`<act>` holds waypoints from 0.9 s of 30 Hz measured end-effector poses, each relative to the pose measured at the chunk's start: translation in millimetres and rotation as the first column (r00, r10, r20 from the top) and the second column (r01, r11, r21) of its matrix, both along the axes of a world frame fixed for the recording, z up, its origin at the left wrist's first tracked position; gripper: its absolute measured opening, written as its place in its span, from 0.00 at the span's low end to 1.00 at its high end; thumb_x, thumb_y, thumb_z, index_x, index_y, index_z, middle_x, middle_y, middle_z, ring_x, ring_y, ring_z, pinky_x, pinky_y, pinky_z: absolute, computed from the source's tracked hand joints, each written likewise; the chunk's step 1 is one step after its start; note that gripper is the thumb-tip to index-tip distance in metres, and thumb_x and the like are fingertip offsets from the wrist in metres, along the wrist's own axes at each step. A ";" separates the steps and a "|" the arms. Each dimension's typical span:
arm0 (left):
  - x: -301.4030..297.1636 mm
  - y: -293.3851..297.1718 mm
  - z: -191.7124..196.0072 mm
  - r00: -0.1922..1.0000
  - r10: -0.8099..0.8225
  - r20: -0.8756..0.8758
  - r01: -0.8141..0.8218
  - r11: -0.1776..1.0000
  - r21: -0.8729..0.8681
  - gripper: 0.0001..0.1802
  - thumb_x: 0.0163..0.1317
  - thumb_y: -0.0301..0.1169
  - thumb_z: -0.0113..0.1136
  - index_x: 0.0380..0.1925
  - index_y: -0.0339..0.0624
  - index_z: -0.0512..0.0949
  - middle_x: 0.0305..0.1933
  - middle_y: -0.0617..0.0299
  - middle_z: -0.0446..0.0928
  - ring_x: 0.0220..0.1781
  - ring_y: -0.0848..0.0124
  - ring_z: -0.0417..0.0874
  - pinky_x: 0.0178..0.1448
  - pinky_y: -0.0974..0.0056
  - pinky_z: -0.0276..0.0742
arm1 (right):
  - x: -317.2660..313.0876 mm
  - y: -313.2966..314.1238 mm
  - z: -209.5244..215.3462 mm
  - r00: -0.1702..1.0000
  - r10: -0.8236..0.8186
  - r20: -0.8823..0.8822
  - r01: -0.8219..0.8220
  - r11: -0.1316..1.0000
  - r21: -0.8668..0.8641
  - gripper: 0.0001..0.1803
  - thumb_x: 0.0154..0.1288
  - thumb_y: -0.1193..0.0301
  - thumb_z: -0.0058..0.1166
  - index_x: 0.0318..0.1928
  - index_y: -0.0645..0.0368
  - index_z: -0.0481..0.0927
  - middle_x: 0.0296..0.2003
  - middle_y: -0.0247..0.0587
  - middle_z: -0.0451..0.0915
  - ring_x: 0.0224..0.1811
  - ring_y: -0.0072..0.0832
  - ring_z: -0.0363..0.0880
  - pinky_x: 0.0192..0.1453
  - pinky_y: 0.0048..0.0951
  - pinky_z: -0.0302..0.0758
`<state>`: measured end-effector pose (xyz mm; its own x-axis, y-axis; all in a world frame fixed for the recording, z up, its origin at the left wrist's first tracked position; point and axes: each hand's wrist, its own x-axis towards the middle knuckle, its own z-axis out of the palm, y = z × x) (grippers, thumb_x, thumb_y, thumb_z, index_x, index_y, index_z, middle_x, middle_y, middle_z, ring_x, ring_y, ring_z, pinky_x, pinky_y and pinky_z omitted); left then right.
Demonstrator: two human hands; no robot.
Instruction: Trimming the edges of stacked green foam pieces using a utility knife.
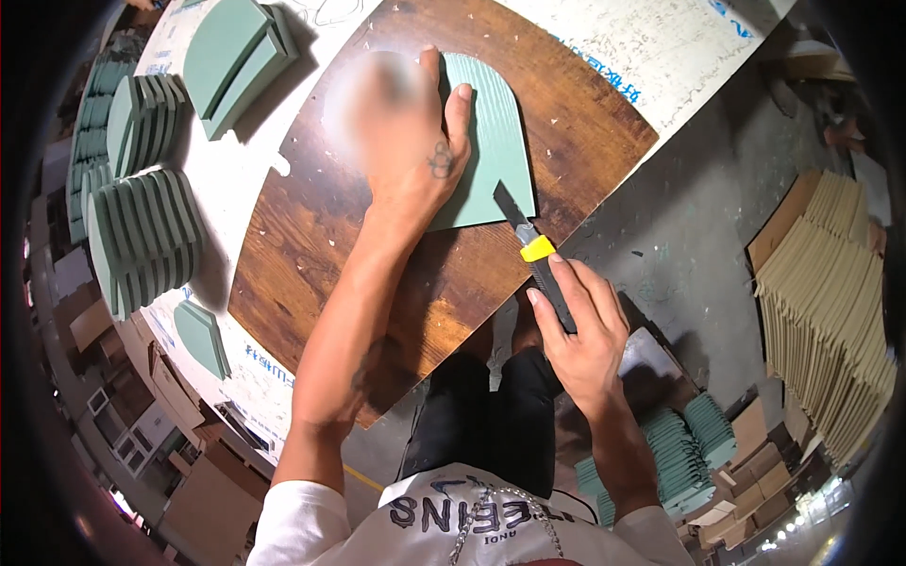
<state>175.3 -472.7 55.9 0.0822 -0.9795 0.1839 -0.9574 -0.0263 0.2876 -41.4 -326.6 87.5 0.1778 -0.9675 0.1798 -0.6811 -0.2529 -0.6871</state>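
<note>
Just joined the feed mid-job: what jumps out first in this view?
At centre, the left hand presses a green arch-shaped panel flat on a brown wooden board. Just right of it, the right hand grips a yellow-and-black utility knife, blade at the panel's lower right corner. Stacks of green pieces line the left edge.

Grey concrete floor (698, 236), stacked cardboard (830, 302)

White short-sleeved shirt, dark trousers, small tattoo on the left hand (415, 156).
</note>
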 end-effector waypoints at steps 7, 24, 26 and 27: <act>3.4 2.8 -9.4 1.000 0.012 -0.019 -0.015 0.985 -0.174 0.31 0.78 0.47 0.51 0.66 0.30 0.72 0.62 0.31 0.69 0.65 0.40 0.67 0.66 0.33 0.67 | -22.5 12.5 -5.9 0.954 -0.015 -0.299 -0.027 0.990 -0.136 0.26 0.55 0.68 0.77 0.56 0.55 0.87 0.44 0.41 0.78 0.36 0.36 0.80 0.38 0.33 0.82; 10.4 4.7 -1.1 0.998 -0.012 0.058 0.020 0.990 -0.140 0.26 0.68 0.23 0.56 0.65 0.24 0.66 0.62 0.31 0.67 0.60 0.40 0.72 0.65 0.43 0.69 | -24.5 -34.5 3.5 0.931 0.077 -0.357 -0.099 0.994 -0.045 0.26 0.60 0.65 0.75 0.59 0.49 0.87 0.43 0.42 0.79 0.37 0.36 0.81 0.37 0.36 0.82; 10.0 4.2 -0.3 0.998 -0.011 0.060 0.020 0.990 -0.142 0.26 0.68 0.23 0.56 0.65 0.24 0.66 0.62 0.31 0.67 0.60 0.40 0.72 0.65 0.43 0.69 | -24.4 -41.5 3.1 0.934 0.082 -0.349 -0.100 0.994 -0.034 0.25 0.60 0.65 0.75 0.59 0.48 0.87 0.43 0.42 0.79 0.38 0.35 0.81 0.38 0.35 0.83; 10.6 4.5 0.1 0.998 -0.010 0.062 0.019 0.989 -0.144 0.26 0.68 0.23 0.56 0.65 0.24 0.66 0.62 0.31 0.67 0.60 0.40 0.72 0.65 0.43 0.69 | -22.8 -46.4 2.6 0.932 0.087 -0.353 -0.105 0.994 -0.032 0.25 0.60 0.65 0.75 0.59 0.48 0.87 0.43 0.42 0.79 0.38 0.35 0.81 0.38 0.35 0.83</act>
